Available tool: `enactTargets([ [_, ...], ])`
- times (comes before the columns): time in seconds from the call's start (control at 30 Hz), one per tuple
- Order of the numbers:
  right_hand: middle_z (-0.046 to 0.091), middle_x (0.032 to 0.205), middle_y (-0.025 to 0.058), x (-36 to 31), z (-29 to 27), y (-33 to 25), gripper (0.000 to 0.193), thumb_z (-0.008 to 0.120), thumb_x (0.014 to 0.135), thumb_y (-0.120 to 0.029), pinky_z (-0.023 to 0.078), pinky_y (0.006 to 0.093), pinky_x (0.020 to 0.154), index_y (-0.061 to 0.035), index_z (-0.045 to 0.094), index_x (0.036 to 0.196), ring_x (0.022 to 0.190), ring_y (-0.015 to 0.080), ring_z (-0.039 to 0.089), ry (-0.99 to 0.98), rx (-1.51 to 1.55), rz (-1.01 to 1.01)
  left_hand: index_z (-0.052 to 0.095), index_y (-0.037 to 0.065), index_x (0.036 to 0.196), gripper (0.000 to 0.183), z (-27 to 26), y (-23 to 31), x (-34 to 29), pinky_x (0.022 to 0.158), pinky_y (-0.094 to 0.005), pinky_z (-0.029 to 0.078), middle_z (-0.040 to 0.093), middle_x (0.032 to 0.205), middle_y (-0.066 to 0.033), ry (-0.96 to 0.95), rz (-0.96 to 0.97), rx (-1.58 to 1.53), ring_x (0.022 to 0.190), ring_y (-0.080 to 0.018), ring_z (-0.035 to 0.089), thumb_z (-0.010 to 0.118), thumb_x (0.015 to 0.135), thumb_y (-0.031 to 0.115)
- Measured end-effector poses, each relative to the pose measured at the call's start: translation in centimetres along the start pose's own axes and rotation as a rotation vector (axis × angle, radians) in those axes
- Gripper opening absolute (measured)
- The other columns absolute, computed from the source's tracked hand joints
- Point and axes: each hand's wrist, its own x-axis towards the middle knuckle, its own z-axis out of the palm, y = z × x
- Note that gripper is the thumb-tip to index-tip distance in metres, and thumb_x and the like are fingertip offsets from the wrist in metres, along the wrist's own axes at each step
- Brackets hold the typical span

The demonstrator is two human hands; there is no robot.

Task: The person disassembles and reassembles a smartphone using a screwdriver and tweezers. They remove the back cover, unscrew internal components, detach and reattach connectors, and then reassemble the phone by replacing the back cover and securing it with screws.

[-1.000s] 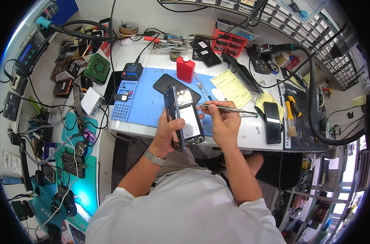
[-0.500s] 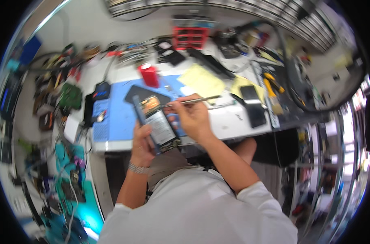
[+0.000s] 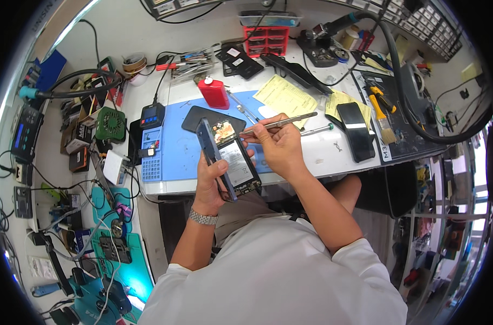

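My left hand (image 3: 211, 176) grips an opened phone (image 3: 240, 164) above the front edge of the mat, thumb across its blue-grey outer panel (image 3: 216, 161). That panel stands tilted along the left side of the phone's body. Inside the phone, a copper-coloured board area (image 3: 223, 131) and a pale battery show. Between the thumb and fingers of my right hand (image 3: 281, 146) is a slim silver tool (image 3: 291, 121). It points left, its tip close to the phone's upper right edge; whether it touches cannot be made out. Behind the phone, a dark flat panel (image 3: 195, 117) lies on the blue mat (image 3: 176, 151).
A red bottle (image 3: 214, 93) stands behind on the mat. Yellow papers (image 3: 284, 93), a dark phone (image 3: 356, 131) and a green-ended screwdriver (image 3: 318, 129) lie right. Yellow-handled pliers (image 3: 376, 98) and a brush (image 3: 387, 132) rest farther right. A thick black hose (image 3: 401, 103) arches there.
The whole view has shifted, so the bench and both hands appear farther right, and it is sharper. Both hands keep their holds on the phone and the slim silver tool.
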Motion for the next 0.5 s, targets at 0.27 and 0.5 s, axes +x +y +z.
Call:
enactTargets([
  [0.27,0.076,0.110,0.0275,0.10,-0.30,0.34,0.018,0.064,0.113,-0.004,0.071,0.0377,0.091,0.0055,0.051,0.120,0.101,0.0299,0.082,-0.021,-0.083,0.009,0.055,-0.005,0.150,0.080,0.00,0.28,-0.06,0.100,-0.0513,0.069,0.074,0.131,-0.0232,0.040,-0.014,0.088,0.114,-0.0335,0.080,0.088,0.083,0.026],
  [0.5,0.075,0.110,0.0279,0.10,-0.36,0.50,0.018,0.064,0.113,-0.003,0.071,0.0372,0.091,0.0059,0.050,0.120,0.101,0.0300,0.082,-0.040,-0.062,0.008,0.055,-0.005,0.150,0.080,-0.27,0.20,-0.06,0.100,-0.0512,0.069,0.073,0.132,-0.0246,0.038,-0.007,0.128,0.114,-0.0333,0.080,0.087,0.084,0.028],
])
